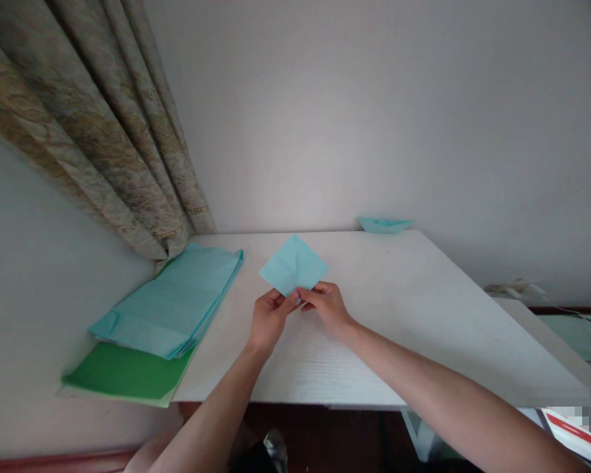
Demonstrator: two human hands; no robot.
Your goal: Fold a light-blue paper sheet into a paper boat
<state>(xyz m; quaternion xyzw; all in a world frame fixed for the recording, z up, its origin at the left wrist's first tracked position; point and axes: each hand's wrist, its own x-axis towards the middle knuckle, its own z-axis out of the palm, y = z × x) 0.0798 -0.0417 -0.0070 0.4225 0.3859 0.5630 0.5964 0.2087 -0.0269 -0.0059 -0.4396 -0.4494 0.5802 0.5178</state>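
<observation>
**Folded blue paper diamond [293, 265] pinched at its near corner**

The diamond sits directly in front of the person, above the middle of the worktop [404, 309], with its near corner hidden between the two hands. Whether it touches the surface cannot be told. Its far tip points away from the person toward the wall, and a crease runs along the axis from that tip to the near corner. The side corners stand out to left and right, making the shape about as wide as it is long.

The left hand [270, 320] and right hand [328, 307] are close together, their curled fingers pinching the paper from either side.

Farther left lies a stack of folded pale-blue paper [167, 302], resting on a green sheet [123, 371]. A pale-blue paper boat [384, 225] sits at the worktop's far edge, and a patterned curtain [88, 125] hangs in the left corner.
</observation>
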